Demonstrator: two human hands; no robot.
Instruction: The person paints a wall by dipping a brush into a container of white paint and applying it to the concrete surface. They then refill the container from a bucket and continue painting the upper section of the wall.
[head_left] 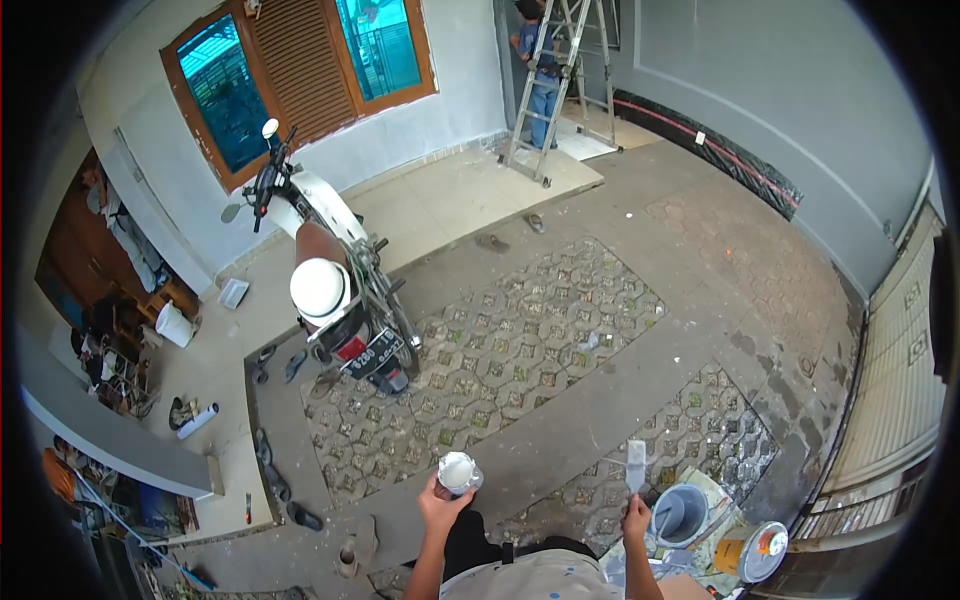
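Note:
My left hand point(440, 508) is wrapped round a small cup point(458, 473) with white paste-like stuff in it and smeared on its rim. In my right hand point(636, 520) is a putty knife point(636, 466), held by its handle with the flat, pale blade pointing forward. The knife and cup are well apart. Just right of my right hand stands a grey bucket point(680, 515), on a stained sheet point(715, 490). Beside that bucket is a yellow-and-white tub point(752, 553) with a pale, marked lid.
A motorcycle point(370, 290) with a white helmet point(320, 288) on it stands ahead to the left. Sandals point(270, 465) lie along the step edge. A stepladder point(555, 90) stands at the back, a person point(541, 100) behind it. Grass-block paving point(500, 360) covers the middle.

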